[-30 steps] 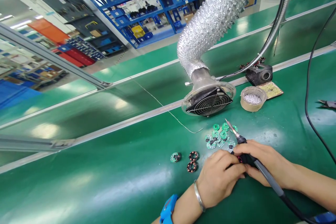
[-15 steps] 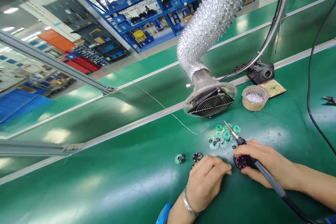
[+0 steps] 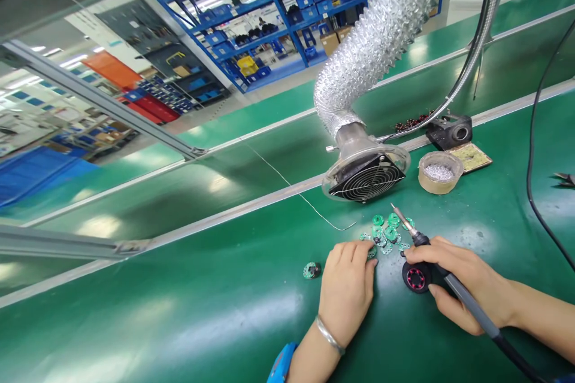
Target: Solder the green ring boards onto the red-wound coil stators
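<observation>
My right hand (image 3: 469, 281) grips a soldering iron (image 3: 460, 294), its tip pointing up and left over the small round green circuit boards (image 3: 392, 233). Under the iron, close to my right fingers, stands a round black holder (image 3: 408, 284) with a red-and-black coil core (image 3: 416, 278) in it. My left hand (image 3: 345, 278), with a silver bangle at the wrist, has its thumb and fingertips closed on a green circuit board (image 3: 372, 252) at the pile's near left edge. A green board joined to a dark core (image 3: 311, 270) lies left of this hand.
A fume extractor (image 3: 368, 182) on a silver duct hangs above the boards. Behind them are a tub of solder bits (image 3: 440, 172), a yellow sponge tray (image 3: 471, 157) and an iron stand (image 3: 449, 133). Solder wire (image 3: 314, 209) lies left; pliers (image 3: 565, 179) at the right edge.
My left hand has moved away from the dark cores, up to the pile of boards, and its fingers have closed on one. The right hand keeps the iron beside the black holder.
</observation>
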